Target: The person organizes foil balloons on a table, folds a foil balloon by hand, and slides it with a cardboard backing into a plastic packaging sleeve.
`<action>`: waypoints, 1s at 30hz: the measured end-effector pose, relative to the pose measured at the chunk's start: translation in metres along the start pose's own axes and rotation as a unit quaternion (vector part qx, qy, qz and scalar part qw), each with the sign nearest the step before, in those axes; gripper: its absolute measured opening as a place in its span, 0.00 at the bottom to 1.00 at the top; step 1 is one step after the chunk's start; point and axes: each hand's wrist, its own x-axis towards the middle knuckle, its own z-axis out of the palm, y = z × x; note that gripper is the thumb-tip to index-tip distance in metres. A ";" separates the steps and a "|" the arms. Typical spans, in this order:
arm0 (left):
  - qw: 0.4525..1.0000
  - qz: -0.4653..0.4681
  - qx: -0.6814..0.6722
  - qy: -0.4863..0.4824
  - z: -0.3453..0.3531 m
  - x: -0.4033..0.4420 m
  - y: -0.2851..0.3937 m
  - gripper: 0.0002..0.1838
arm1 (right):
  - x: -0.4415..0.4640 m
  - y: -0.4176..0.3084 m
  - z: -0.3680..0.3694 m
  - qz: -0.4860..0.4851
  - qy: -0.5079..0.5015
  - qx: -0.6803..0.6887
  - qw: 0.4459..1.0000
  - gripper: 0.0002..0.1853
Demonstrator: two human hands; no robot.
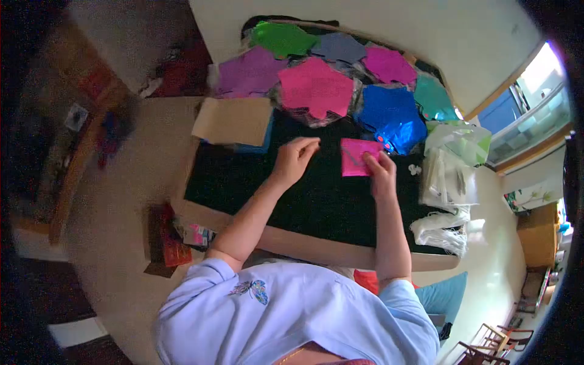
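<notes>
My right hand (pixel 381 171) grips a flat, square, bright pink packet (pixel 353 159) by its right edge, thumb on top, above the dark tabletop (pixel 255 188). To the left of the packet, my left hand (pixel 294 160) hovers with its fingertips pinched together; whatever they hold, if anything, is too small to make out. Beyond my hands lie stacks of flat, star-like sheets: a pink stack (pixel 316 90) in the middle, and a shiny blue stack (pixel 389 115) close behind the packet.
Further stacks are green (pixel 283 39), purple (pixel 252 73), grey-blue (pixel 339 47), magenta (pixel 390 65) and teal (pixel 435 97). At the left stands an open cardboard box (pixel 234 120). Clear plastic bags (pixel 447 179) and a white string bundle (pixel 439 232) line the right edge.
</notes>
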 end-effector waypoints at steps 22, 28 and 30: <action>0.934 0.086 0.340 -0.063 -0.167 0.020 0.048 0.11 | 0.004 -0.005 -0.007 -0.026 0.035 0.047 0.998 0.08; 0.871 0.318 0.326 -0.184 0.004 -0.047 0.020 0.03 | -0.007 -0.026 0.015 -0.275 0.097 -0.280 0.914 0.10; 0.896 0.325 0.255 -0.161 0.015 -0.060 0.010 0.04 | -0.021 -0.039 0.043 -0.326 -0.012 -0.365 0.872 0.12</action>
